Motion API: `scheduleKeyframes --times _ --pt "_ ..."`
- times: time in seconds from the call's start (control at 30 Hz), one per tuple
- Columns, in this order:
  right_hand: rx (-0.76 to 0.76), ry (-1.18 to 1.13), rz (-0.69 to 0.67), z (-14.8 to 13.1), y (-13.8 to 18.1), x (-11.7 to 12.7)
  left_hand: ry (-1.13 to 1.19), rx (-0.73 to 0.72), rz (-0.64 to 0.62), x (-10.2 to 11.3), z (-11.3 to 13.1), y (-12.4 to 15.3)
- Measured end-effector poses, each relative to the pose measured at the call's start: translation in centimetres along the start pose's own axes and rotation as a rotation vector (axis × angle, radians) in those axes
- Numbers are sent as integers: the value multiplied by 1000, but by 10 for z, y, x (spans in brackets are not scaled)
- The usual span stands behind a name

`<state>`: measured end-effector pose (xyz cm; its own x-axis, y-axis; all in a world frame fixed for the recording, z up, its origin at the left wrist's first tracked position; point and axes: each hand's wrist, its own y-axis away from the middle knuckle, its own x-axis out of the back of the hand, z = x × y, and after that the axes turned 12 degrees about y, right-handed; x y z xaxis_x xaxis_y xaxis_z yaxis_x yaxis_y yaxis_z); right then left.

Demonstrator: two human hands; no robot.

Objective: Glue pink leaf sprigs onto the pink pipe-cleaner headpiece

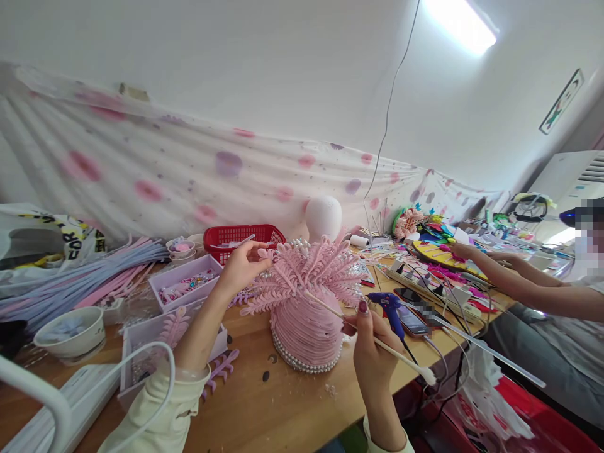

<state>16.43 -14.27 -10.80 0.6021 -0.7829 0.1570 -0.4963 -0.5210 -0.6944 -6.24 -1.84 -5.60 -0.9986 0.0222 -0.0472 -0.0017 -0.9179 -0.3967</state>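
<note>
A pink headdress [306, 327] stands upright on the wooden table in front of me, its body wrapped in fuzzy cord. Rows of pearl beads edge its base, and a fan of feathery pink chenille leaves [306, 267] spreads over its upper part. At the fan's left side my left hand [243, 270] has its thumb and fingers closed on a leaf's outer end. In my right hand [375, 352] is a long cotton swab [406, 358], pinched along its shaft. One swab end reaches the base of the leaves; the fluffy end points down right.
Right of the headdress lie a blue glue gun [389, 311], a phone [413, 321] and a power strip [434, 289] with cables. A foam head [323, 217] and a red basket [278, 233] stand behind. Left are a bead box [158, 289] and chenille stems [94, 277]. A co-worker's arm [519, 286] reaches in.
</note>
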Motion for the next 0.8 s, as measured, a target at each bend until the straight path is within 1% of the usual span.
scheduleKeyframes --times 0.07,0.17,0.27,0.43,0.63,0.8 --pt "17 15 -105 -4 -1 -5 37 65 -20 0 -3 0" --pt "47 54 -213 -7 0 -13 60 152 -109 1 -6 1" --pt "90 70 -272 -7 2 -19 26 150 -168 0 -7 2" --pt "132 106 -289 -5 4 -24 -72 140 -244 -6 -14 4" --pt "174 142 -286 -3 2 -28 -88 152 -238 -10 -19 7" --pt "170 130 -282 -1 6 -25 -27 143 -219 -10 -23 6"
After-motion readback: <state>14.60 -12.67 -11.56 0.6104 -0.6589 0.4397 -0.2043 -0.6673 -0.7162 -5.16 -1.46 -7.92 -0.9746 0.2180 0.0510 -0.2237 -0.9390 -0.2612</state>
